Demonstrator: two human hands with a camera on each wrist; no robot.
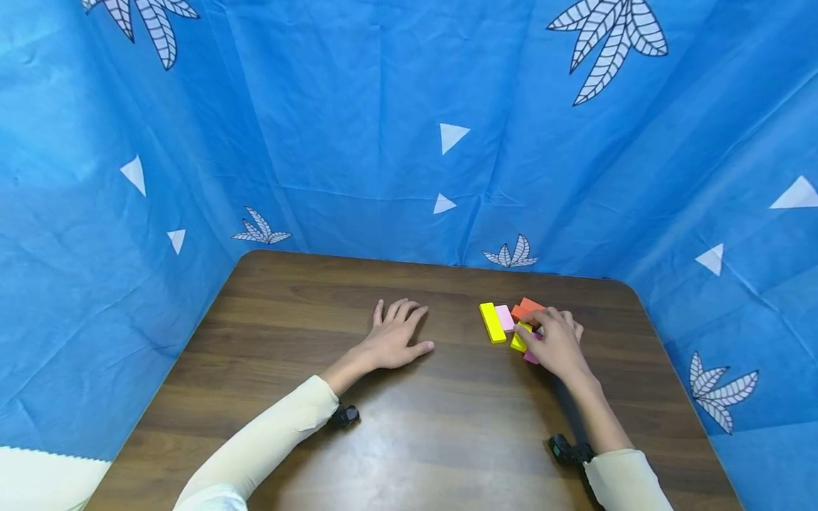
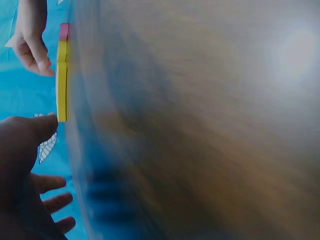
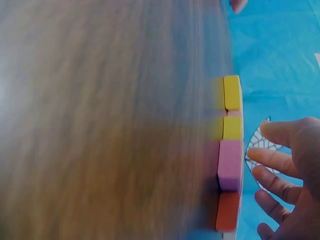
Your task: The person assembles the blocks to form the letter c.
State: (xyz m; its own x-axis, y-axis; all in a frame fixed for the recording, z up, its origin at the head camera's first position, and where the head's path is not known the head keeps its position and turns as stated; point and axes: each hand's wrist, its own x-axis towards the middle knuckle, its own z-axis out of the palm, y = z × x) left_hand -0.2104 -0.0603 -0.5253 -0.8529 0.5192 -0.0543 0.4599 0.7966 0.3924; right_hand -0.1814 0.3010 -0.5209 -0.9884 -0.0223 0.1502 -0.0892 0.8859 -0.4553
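Observation:
A small group of coloured blocks lies flat on the table's right side. It includes a long yellow block (image 1: pixel 492 323), a light pink block (image 1: pixel 504 318) beside it, orange blocks (image 1: pixel 532 304), a shorter yellow block (image 1: pixel 517 343) and a purple block (image 3: pixel 230 165). Over the group's right part hovers my right hand (image 1: pixel 561 344), fingers loosely bent and spread, nothing between them; it partly hides the blocks in the head view. A gap shows between its fingertips and the blocks in the right wrist view. My left hand (image 1: pixel 394 339), fingers spread, is at the table's middle, left of the blocks.
The brown wooden table (image 1: pixel 409 440) has rounded far corners. A blue curtain (image 1: pixel 358 128) with white leaves and triangles hangs around its back and sides. Black wrist cameras, such as the left one (image 1: pixel 345 416), sit below both wrists.

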